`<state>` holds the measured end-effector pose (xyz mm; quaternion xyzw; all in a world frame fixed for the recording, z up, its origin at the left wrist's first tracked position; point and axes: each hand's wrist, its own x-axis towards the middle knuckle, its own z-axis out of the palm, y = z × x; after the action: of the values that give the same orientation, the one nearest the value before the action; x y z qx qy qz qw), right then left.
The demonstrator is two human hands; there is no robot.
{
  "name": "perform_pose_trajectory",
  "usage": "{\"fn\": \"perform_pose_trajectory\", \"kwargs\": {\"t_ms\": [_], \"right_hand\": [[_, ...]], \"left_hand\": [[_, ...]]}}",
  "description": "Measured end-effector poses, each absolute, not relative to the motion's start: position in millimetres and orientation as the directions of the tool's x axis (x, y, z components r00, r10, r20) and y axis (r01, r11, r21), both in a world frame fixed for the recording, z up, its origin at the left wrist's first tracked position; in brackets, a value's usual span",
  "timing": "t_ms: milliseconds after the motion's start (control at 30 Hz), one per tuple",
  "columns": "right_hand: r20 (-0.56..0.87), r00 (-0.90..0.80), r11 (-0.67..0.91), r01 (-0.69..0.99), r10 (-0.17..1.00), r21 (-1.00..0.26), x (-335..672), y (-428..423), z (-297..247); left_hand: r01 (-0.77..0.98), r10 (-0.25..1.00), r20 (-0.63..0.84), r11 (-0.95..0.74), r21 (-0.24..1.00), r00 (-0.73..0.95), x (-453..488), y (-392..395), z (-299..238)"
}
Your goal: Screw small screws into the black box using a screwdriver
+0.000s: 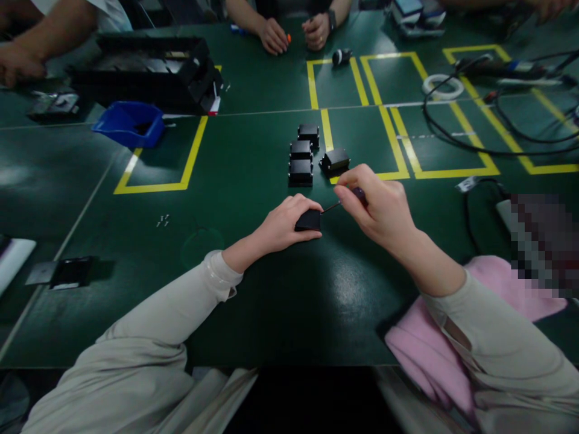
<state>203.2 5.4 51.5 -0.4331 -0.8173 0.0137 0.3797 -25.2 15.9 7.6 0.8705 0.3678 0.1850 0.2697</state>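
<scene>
My left hand (pixel 289 224) is closed around a small black box (pixel 308 221), thumb along its near side and fingers over its far side, holding it against the green table. In my right hand (pixel 377 202) is a screwdriver (pixel 359 194) with a dark handle, gripped between thumb and fingers. Its thin shaft slants down to the left, and the tip meets the box's right end. Whether the tip sits in a screw is too small to tell. Several similar black boxes (pixel 301 172) stand just beyond my hands, one of them (pixel 335 161) set apart to the right.
Several small screws (pixel 163 220) lie to the left. Farther off are a blue bin (pixel 131 123) and a long black tray (pixel 136 72). Black cables (pixel 452 141) and a white ring (pixel 442 87) lie at right, a pink cloth (pixel 429 355) under my right forearm. Co-workers' hands (pixel 274 36) are across the table.
</scene>
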Motion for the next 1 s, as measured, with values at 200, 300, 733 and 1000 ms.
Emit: {"fn": "perform_pose_trajectory", "kwargs": {"t_ms": [200,300,733,1000], "right_hand": [[0.613,-0.322,0.618,0.699,0.722,-0.361,202.0,4.8,52.5],[0.618,-0.323,0.621,0.7,0.717,-0.354,201.5,4.4,52.8],[0.599,-0.31,0.613,0.678,0.739,-0.406,202.4,4.6,53.6],[0.6,-0.312,0.62,0.666,0.737,-0.415,202.5,4.8,53.2]], "left_hand": [[0.545,0.745,0.119,-0.577,0.608,0.656,-25.4,15.7,7.2],[0.542,0.743,0.123,-0.58,0.608,0.658,-25.2,15.7,7.4],[0.553,0.745,0.093,-0.566,0.612,0.66,-26.2,15.7,7.6],[0.553,0.744,0.093,-0.567,0.61,0.661,-26.4,15.9,7.2]]}}
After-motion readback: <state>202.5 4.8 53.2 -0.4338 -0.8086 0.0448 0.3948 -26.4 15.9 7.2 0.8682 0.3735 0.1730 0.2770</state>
